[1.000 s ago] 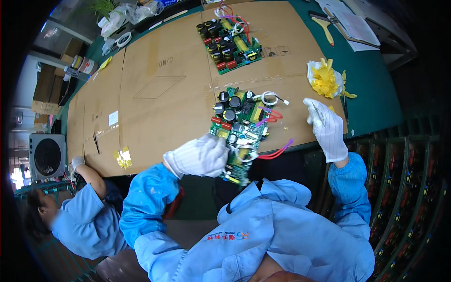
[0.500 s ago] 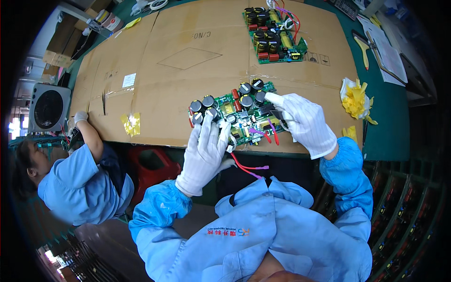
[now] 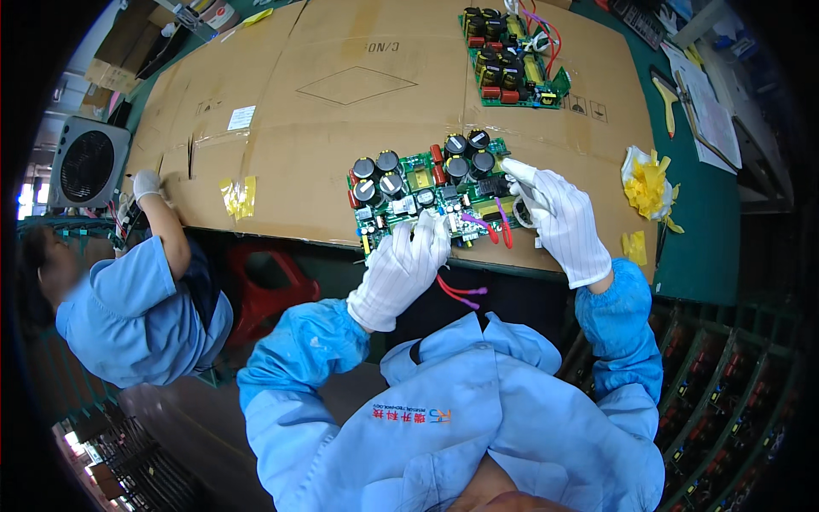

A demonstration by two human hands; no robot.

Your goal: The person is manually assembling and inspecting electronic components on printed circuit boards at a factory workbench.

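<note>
In front of me a green circuit board [image 3: 418, 181] lies at the cardboard's near edge, tilted slightly. Black round capacitors stand in two groups on it, with red parts between them. My left hand [image 3: 403, 266], in a white striped glove, closes on the board's near edge; its bent fingertips touch small parts, and the thumb is hidden. Red wires with purple ends [image 3: 461, 294] hang out beside it. At the board's right end my gloved right hand [image 3: 559, 224] grips the edge, curled next to a white wire loop [image 3: 521, 213]. More red and purple leads [image 3: 503, 226] lie across the board.
Similar boards [image 3: 512, 64] lie at the far right. A pile of yellow tape scraps [image 3: 648, 185], a yellow-handled brush [image 3: 665, 102] and papers [image 3: 708, 119] are on the right. At the left sits a co-worker [image 3: 145, 299] by a red stool [image 3: 269, 282] and a fan [image 3: 88, 168].
My left hand has slid right along the near edge, uncovering the left capacitors, and its fingers have bent. My right hand stays at the board's right end; a dark piece beside its fingers no longer shows.
</note>
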